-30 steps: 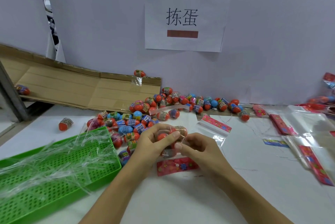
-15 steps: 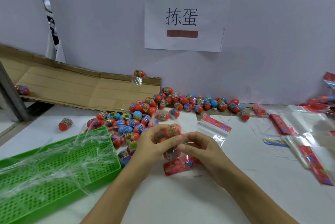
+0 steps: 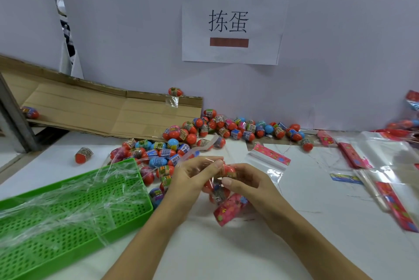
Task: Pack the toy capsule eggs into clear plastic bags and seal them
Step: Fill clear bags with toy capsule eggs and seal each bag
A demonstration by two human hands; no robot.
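My left hand (image 3: 191, 177) and my right hand (image 3: 248, 183) meet at the table's middle and both grip one clear plastic bag (image 3: 221, 191) with capsule eggs inside. Its pink printed header (image 3: 229, 210) hangs below my hands, tilted. A red egg (image 3: 227, 169) shows at the bag's upper end between my thumbs. A heap of loose capsule eggs (image 3: 204, 132), red, blue and pink, lies behind my hands along the wall. An empty bag (image 3: 269, 159) with a pink header lies flat just right of my hands.
A green perforated tray (image 3: 74, 211) draped in crumpled clear film sits at the left front. Flattened cardboard (image 3: 90, 107) leans at the back left. More empty bags (image 3: 385, 166) lie at the right. One stray egg (image 3: 83, 155) lies left of the heap.
The bag has dropped lower in my hands, its pink header now hanging off the table instead of lying flat. The top egg has sunk deeper between my thumbs.
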